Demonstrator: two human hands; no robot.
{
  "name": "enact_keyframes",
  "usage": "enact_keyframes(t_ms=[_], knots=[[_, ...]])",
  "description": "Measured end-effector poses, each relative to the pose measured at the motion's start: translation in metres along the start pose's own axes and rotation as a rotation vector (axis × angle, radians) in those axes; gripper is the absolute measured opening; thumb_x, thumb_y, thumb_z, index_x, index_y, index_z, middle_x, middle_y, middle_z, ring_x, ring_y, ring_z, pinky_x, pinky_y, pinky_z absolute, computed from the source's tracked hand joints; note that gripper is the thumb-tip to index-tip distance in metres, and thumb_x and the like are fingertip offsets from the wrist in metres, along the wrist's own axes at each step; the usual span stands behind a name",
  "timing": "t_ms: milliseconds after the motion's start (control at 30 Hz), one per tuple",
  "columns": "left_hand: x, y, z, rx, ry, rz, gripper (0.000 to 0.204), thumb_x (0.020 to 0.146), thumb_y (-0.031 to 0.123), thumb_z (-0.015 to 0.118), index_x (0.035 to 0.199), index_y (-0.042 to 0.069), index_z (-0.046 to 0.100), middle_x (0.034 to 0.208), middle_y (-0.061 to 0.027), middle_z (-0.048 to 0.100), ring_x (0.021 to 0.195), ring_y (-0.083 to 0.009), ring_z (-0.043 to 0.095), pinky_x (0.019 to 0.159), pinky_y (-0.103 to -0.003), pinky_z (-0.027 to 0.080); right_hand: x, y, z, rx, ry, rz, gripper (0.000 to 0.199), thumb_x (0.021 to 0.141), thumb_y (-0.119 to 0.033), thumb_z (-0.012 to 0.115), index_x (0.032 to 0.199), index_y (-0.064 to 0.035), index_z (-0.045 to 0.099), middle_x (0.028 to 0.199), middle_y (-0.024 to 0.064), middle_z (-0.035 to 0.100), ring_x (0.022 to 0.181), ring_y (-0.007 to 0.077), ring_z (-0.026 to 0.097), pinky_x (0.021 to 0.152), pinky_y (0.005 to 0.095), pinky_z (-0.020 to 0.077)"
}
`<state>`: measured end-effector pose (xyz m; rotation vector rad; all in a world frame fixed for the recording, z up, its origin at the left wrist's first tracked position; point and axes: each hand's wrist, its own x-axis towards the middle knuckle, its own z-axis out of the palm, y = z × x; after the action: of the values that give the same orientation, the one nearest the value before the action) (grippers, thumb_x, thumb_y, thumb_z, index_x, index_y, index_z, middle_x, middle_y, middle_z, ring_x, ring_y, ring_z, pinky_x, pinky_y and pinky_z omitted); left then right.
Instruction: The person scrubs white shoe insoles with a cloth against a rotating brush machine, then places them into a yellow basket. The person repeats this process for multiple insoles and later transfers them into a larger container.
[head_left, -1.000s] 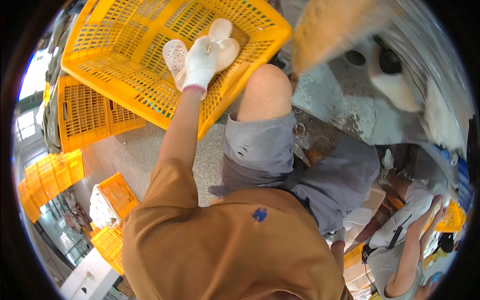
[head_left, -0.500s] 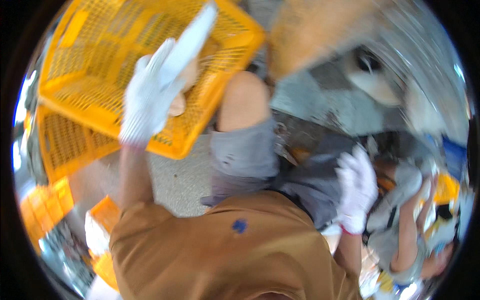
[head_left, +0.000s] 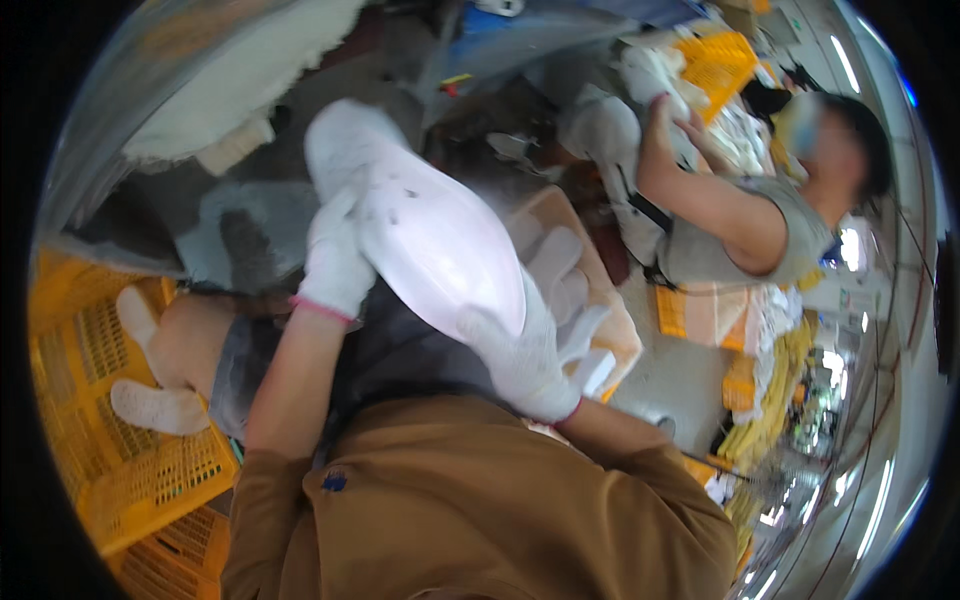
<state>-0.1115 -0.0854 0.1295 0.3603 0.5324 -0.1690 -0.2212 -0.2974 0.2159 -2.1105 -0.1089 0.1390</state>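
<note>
A white, glossy, sole-shaped piece [head_left: 440,235] with a few dark specks is held up in front of my body, tilted from upper left to lower right. My left hand [head_left: 335,250], in a white knit glove, grips its edge near the blurred far end. Around the near end closes my right hand [head_left: 525,370], also gloved, its thumb lying on the glossy face. Below my left forearm, a yellow basket [head_left: 130,500] has two pale sole-shaped pieces [head_left: 160,408] inside. Behind my right hand, a pale orange crate [head_left: 620,335] contains several white sole-shaped pieces [head_left: 555,255].
A co-worker [head_left: 740,220] with white gloves sits at the right, by another yellow basket [head_left: 718,70]. Ahead on the left stands a plastic-wrapped stack with a pale, fluffy edge [head_left: 260,85]. Yellow bundles and crates line the floor at the far right.
My view has swung right. My left hand has left the yellow basket, where it was over a white elongated piece. My right hand, earlier spread and apart, now grips the sole-shaped piece with the left.
</note>
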Motion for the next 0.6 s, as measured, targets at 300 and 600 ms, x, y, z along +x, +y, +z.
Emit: enact_keyframes(t_ms=[300,600], knots=[[0.12,0.07,-0.012,0.109,0.003,0.097,0.03,0.106,0.024,0.054,0.124,0.005,0.067,0.128,-0.0119,0.072,0.115,-0.0215,0.068,0.102,-0.035,0.054,0.17,-0.021,0.055,0.139,0.023,-0.437,0.031,0.093,-0.013,0.07,0.12,0.0019,0.07,0.112,0.0239,0.071,0.098,0.0444,0.07,0.087,0.0488,0.0567],[0.019,0.116,-0.104,1.617,0.535,0.592,0.102,0.082,0.072,0.074,0.142,-0.008,0.054,0.134,-0.0319,0.064,0.128,-0.04,0.062,0.112,-0.04,0.045,0.263,-0.024,0.094,-0.15,-0.022,-0.37,0.028,0.096,-0.024,0.062,0.088,0.001,0.074,0.087,0.0245,0.073,0.082,0.0404,0.072,0.075,0.0469,0.0577]])
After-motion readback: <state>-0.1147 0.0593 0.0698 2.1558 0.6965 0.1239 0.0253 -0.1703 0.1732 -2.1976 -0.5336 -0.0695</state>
